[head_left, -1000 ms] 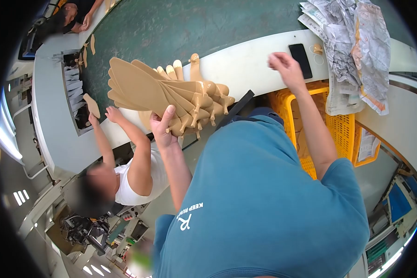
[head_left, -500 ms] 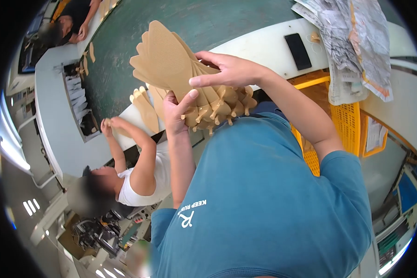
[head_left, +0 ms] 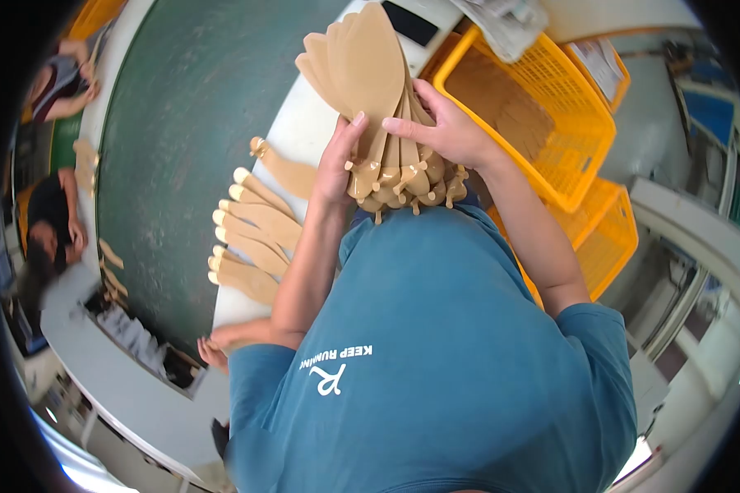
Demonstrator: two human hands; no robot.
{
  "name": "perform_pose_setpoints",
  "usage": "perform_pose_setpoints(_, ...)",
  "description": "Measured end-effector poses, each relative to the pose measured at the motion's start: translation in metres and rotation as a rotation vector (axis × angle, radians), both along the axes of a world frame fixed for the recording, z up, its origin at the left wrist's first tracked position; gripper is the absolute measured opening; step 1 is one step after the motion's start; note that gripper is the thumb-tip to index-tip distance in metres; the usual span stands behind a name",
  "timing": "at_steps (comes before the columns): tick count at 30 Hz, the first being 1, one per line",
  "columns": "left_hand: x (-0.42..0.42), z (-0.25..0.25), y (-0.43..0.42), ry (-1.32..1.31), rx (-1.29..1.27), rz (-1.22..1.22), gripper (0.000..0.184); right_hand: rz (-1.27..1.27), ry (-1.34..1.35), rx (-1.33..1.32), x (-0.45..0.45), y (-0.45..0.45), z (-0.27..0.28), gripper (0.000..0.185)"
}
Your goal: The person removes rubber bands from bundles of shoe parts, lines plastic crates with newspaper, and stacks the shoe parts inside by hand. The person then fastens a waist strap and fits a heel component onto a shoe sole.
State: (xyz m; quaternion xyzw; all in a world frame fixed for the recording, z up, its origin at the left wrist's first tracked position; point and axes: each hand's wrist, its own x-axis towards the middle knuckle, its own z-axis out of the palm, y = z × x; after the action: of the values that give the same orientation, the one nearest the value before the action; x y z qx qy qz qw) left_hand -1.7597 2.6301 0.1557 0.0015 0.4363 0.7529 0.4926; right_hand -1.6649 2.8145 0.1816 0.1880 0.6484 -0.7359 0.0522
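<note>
Tan soles point(head_left: 368, 70), flat, fanned, glossy and knobbed at one end

a table point(head_left: 164, 148) bears tan pieces point(head_left: 263, 222) and a phone point(head_left: 409, 22).

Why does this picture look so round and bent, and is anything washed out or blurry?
Head view: black corners and curved edges on the green work surface suggest a very wide lens. Head view: white glare at lower left and lower right; small glints on the glossy ends of the tan pieces. Head view: the left hand and right hand look fairly sharp.
</note>
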Motion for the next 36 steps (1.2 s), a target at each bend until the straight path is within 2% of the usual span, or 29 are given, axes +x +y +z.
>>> perform_pose_setpoints(3, 0.011, -0.005, 0.021, -0.032, 0.056, -0.201, 0.079, -0.176, 0.057, 0.060, 0.044, 0.002, 0.000, 0.081)
perform_pose_setpoints(5, 0.017, -0.004, 0.033, 0.059, 0.012, -0.386, 0.084, -0.286, 0.147, 0.142, 0.077, -0.002, 0.005, 0.082)
perform_pose_setpoints(7, 0.024, -0.008, 0.045, 0.188, 0.006, -0.576, 0.086, -0.394, 0.101, 0.147, 0.108, -0.004, 0.004, 0.083)
perform_pose_setpoints(11, 0.035, -0.011, 0.068, 0.284, 0.019, -0.720, 0.077, -0.643, 0.058, 0.113, 0.138, -0.016, 0.000, 0.084)
perform_pose_setpoints(18, 0.059, -0.030, 0.101, 0.187, -0.070, -0.653, 0.034, -0.947, 0.106, -0.035, 0.178, 0.001, -0.022, 0.078)
perform_pose_setpoints(22, 0.063, -0.029, 0.121, 0.074, -0.080, -0.624, 0.035, -0.989, 0.131, -0.106, 0.192, 0.019, -0.030, 0.077)
perform_pose_setpoints(28, 0.068, -0.019, 0.146, 0.347, -0.092, -0.675, 0.051, -1.010, 0.167, -0.193, 0.195, 0.046, -0.043, 0.077)
perform_pose_setpoints(36, 0.087, -0.022, 0.184, 0.303, -0.128, -0.669, 0.052, -0.917, 0.069, -0.353, 0.225, 0.099, -0.057, 0.079)
